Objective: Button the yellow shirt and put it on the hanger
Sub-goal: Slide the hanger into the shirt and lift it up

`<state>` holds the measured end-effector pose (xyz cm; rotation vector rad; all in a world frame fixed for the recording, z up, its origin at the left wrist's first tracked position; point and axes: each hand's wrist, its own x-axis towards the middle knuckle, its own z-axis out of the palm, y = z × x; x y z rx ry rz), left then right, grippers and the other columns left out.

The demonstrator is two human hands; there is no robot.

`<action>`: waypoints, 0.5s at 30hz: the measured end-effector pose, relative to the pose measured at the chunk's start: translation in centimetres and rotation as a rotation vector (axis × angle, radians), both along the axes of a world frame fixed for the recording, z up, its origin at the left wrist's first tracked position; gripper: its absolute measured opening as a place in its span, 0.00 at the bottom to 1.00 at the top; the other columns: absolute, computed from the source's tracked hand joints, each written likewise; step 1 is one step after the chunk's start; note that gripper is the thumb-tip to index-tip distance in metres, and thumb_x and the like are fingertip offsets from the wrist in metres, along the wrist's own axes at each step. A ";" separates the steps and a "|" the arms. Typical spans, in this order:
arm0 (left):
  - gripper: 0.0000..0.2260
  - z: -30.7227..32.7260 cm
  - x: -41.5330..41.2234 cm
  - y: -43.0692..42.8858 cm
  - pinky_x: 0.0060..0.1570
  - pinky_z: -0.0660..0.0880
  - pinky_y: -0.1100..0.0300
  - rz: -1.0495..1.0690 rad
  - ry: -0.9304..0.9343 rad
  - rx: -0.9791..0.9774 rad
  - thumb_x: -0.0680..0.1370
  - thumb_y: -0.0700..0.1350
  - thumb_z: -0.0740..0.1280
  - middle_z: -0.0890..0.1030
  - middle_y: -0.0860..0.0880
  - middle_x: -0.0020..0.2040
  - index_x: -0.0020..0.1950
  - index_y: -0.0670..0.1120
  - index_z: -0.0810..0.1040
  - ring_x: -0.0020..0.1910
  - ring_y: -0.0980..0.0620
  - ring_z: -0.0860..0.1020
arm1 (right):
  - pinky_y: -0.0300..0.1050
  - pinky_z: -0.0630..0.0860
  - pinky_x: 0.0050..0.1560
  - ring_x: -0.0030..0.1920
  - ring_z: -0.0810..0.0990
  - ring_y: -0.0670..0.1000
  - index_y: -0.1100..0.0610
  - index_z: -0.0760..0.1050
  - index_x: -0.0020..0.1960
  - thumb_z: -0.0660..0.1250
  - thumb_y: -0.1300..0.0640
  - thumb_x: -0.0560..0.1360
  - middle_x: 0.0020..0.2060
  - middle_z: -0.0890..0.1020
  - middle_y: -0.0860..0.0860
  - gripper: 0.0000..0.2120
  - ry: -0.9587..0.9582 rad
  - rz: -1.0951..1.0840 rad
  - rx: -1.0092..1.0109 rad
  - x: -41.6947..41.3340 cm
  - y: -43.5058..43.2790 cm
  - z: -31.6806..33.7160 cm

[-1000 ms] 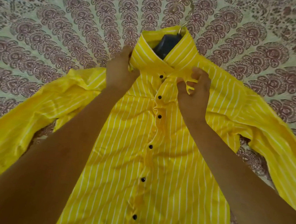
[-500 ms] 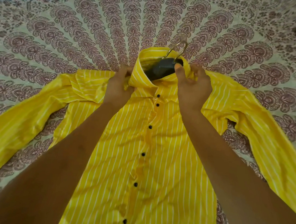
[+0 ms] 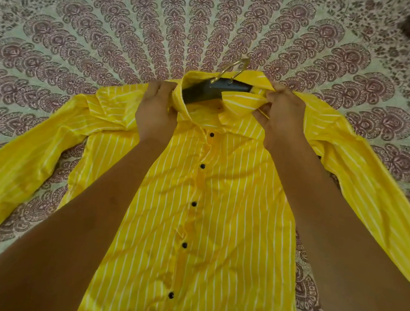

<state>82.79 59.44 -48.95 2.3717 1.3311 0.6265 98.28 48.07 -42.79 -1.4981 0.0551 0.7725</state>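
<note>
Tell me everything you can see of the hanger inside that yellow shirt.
Only part of the hanger shows: a dark, smooth-looking middle section inside the open collar of the yellow shirt, and a brass-coloured metal hook curving out past the collar onto the patterned bedsheet. Its arms are hidden under the fabric. It lies flat with the shirt buttoned over it. The left hand and right hand grip the collar on either side; neither visibly touches the hanger.
</note>
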 end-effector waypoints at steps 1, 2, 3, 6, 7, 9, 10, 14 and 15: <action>0.21 0.1 0.2 -0.3 0.39 0.67 0.52 0.010 -0.023 -0.013 0.68 0.33 0.62 0.75 0.41 0.58 0.60 0.43 0.74 0.53 0.38 0.74 | 0.41 0.75 0.40 0.39 0.73 0.48 0.53 0.75 0.45 0.58 0.66 0.76 0.36 0.75 0.50 0.11 0.037 0.003 0.007 0.1 -0.2 0.0; 0.22 0.1 0.4 -0.6 0.38 0.65 0.54 0.009 -0.047 -0.026 0.67 0.32 0.61 0.74 0.40 0.58 0.60 0.42 0.74 0.52 0.38 0.75 | 0.41 0.75 0.40 0.39 0.73 0.48 0.53 0.75 0.44 0.58 0.67 0.76 0.37 0.76 0.50 0.11 0.058 0.000 0.010 0.1 -0.2 -0.1; 0.22 0.1 0.6 -0.8 0.38 0.64 0.56 -0.008 -0.071 -0.039 0.67 0.32 0.61 0.74 0.39 0.57 0.60 0.41 0.74 0.51 0.38 0.75 | 0.41 0.75 0.39 0.38 0.73 0.48 0.54 0.75 0.44 0.58 0.67 0.75 0.37 0.76 0.50 0.11 0.061 -0.007 0.007 0.0 -0.1 -0.3; 0.23 0.2 1.1 -0.8 0.41 0.69 0.58 -0.083 -0.103 -0.103 0.67 0.33 0.62 0.73 0.38 0.57 0.62 0.40 0.72 0.51 0.40 0.75 | 0.40 0.73 0.38 0.34 0.73 0.46 0.54 0.75 0.39 0.59 0.69 0.72 0.34 0.76 0.48 0.13 -0.053 -0.012 -0.050 -0.3 -0.1 -1.4; 0.23 0.2 1.2 -0.6 0.43 0.72 0.57 -0.092 -0.112 -0.134 0.67 0.33 0.63 0.72 0.39 0.58 0.63 0.40 0.71 0.51 0.41 0.75 | 0.42 0.73 0.39 0.34 0.73 0.46 0.54 0.75 0.38 0.60 0.70 0.71 0.34 0.76 0.48 0.12 -0.125 -0.005 -0.085 -0.5 -0.2 -1.9; 0.24 0.5 1.4 -0.2 0.47 0.71 0.59 -0.096 -0.118 -0.185 0.68 0.33 0.63 0.72 0.39 0.59 0.64 0.41 0.71 0.53 0.42 0.75 | 0.45 0.74 0.45 0.38 0.75 0.47 0.54 0.74 0.37 0.62 0.68 0.70 0.35 0.77 0.49 0.10 -0.292 -0.009 -0.171 -0.7 -0.6 -3.0; 0.25 0.6 1.5 -0.1 0.49 0.70 0.60 -0.101 -0.113 -0.198 0.68 0.34 0.63 0.72 0.39 0.60 0.65 0.41 0.71 0.54 0.41 0.75 | 0.45 0.73 0.47 0.39 0.75 0.48 0.55 0.73 0.36 0.63 0.67 0.69 0.35 0.77 0.49 0.09 -0.355 -0.023 -0.208 -0.7 -0.8 -3.6; 0.24 1.5 1.8 0.2 0.50 0.64 0.66 -0.091 -0.080 -0.261 0.70 0.37 0.60 0.74 0.40 0.61 0.66 0.42 0.71 0.58 0.43 0.73 | 0.47 0.76 0.49 0.42 0.77 0.51 0.52 0.73 0.36 0.61 0.64 0.70 0.38 0.78 0.51 0.09 -0.279 -0.052 -0.123 -0.5 -1.9 -4.4; 0.23 1.6 1.8 0.3 0.51 0.64 0.65 -0.086 -0.079 -0.279 0.70 0.38 0.59 0.74 0.40 0.61 0.66 0.42 0.71 0.59 0.44 0.73 | 0.46 0.76 0.45 0.40 0.77 0.50 0.52 0.73 0.37 0.60 0.65 0.72 0.37 0.78 0.51 0.10 -0.188 -0.051 -0.037 -0.4 -2.0 -4.5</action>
